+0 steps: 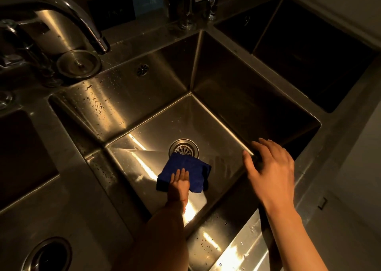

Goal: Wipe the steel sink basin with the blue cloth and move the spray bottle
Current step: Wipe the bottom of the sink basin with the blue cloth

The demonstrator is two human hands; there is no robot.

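Head view: left hand (179,185) presses blue cloth (185,171) beside drain (184,148) — floor.

Left hand (179,183): arm extended downward, palm down, fingers straight and flat. Right hand (270,167): higher, to its right, palm down, fingers spread and relaxed.

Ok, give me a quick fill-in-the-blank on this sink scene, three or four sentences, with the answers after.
1. The left hand presses the ____ cloth flat on the basin floor.
2. The cloth lies right beside the round ____ in the basin floor.
3. The right hand rests on the basin's ____.
4. The faucet stands at the basin's far ____ corner.

Answers: blue; drain; rim; left
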